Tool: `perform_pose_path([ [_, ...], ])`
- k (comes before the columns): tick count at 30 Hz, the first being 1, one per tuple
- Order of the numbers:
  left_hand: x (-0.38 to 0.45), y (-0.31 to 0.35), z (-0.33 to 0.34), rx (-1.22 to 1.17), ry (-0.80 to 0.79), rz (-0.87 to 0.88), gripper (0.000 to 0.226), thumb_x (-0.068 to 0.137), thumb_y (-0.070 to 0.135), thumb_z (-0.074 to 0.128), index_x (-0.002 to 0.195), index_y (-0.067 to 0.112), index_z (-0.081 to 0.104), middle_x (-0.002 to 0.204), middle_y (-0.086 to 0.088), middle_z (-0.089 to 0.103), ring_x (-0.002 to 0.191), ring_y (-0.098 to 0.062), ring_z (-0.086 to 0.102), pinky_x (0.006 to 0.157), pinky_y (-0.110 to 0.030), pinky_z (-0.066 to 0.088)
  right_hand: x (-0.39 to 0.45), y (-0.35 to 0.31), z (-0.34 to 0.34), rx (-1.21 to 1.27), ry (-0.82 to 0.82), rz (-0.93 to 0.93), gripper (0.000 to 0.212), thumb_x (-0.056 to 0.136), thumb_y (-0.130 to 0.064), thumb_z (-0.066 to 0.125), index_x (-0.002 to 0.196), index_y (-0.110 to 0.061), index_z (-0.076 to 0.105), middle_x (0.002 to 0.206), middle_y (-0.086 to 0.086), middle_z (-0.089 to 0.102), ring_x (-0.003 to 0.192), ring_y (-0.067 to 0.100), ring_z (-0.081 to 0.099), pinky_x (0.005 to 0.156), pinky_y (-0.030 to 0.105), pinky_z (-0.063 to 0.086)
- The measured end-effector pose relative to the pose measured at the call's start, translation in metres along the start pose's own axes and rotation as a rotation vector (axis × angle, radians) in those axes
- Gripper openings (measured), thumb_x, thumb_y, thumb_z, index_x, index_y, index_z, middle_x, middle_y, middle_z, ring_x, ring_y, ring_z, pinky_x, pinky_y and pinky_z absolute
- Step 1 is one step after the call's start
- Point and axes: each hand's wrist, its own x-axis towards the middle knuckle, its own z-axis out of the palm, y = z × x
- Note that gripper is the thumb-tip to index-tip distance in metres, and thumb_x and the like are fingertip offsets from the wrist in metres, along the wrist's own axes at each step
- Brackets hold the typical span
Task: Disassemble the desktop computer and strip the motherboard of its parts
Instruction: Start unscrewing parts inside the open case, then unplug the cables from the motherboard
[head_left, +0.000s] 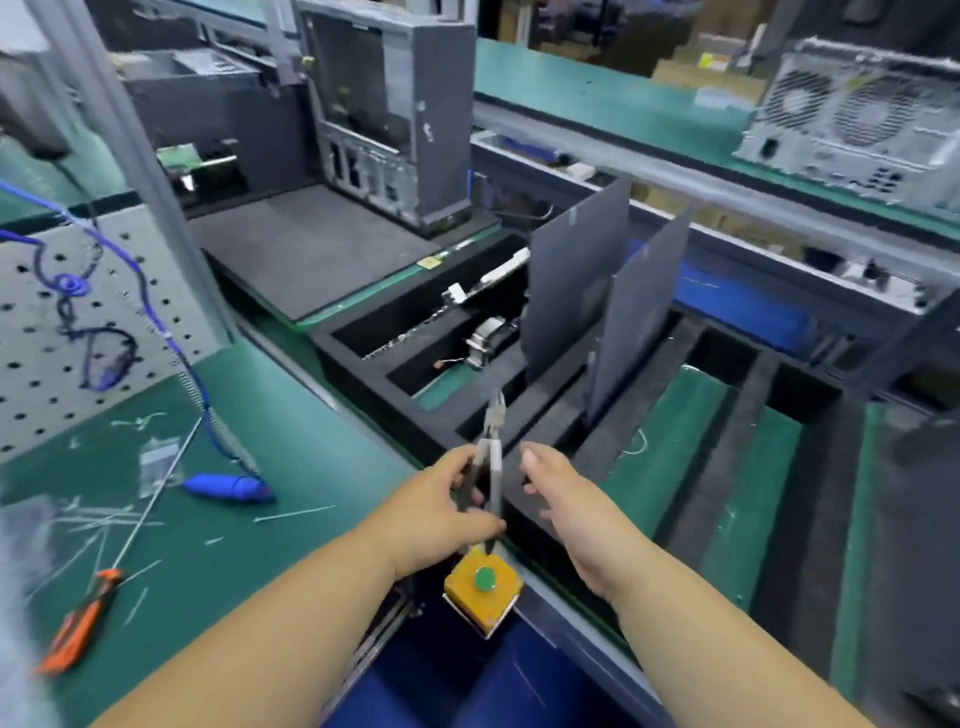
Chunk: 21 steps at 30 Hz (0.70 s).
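My left hand (441, 504) grips the handles of a pair of needle-nose pliers (492, 447), whose tips point away from me over a black foam tray (441, 426). My right hand (558, 499) hovers just right of the pliers, fingers relaxed and holding nothing. A dark grey desktop computer case (400, 104) stands upright on a dark mat (311, 249) at the back. Loose removed parts, among them a small metal-bodied piece (485, 338), lie in the tray's left compartments.
A yellow box with a green button (483, 584) sits at the bench edge below my hands. An orange-handled screwdriver (83, 618) and a blue tool on a coiled cable (228, 488) lie on the green mat at left. Two upright dark panels (576, 270) stand in the tray. Another case (852, 114) sits far right.
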Motion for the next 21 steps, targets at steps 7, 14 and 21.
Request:
perform_pose_path([
  [7,0.0,-0.106,-0.059,0.815,0.117,-0.397,0.085,0.057,0.062,0.057,0.135,0.036,0.033,0.116,0.004,0.056,0.104,-0.021,0.06,0.072,-0.031,0.045,0.038,0.007,0.04,-0.054,-0.068,0.12,0.044,0.096,-0.061,0.036,0.136,-0.043,0.042,0.137,-0.011,0.05,0.125,0.011,0.048,0.113,0.046,0.034],
  [14,-0.001,-0.151,-0.079,1.035,0.073,-0.665,0.09,0.063,0.065,0.062,0.139,0.03,0.029,0.127,-0.003,0.043,0.116,-0.027,0.05,0.091,-0.037,0.042,0.052,0.004,0.058,-0.102,-0.073,0.129,0.036,0.102,-0.051,0.033,0.133,-0.039,0.046,0.118,-0.018,0.058,0.106,0.004,0.06,0.109,0.04,0.039],
  [21,0.018,-0.126,-0.059,1.073,0.165,-0.588,0.094,0.075,0.071,0.055,0.148,0.024,0.021,0.137,-0.004,0.038,0.124,-0.027,0.043,0.1,-0.038,0.035,0.04,-0.001,0.036,-0.066,-0.002,0.108,0.031,0.102,-0.05,0.033,0.127,-0.04,0.049,0.117,-0.018,0.061,0.101,0.005,0.063,0.101,0.034,0.045],
])
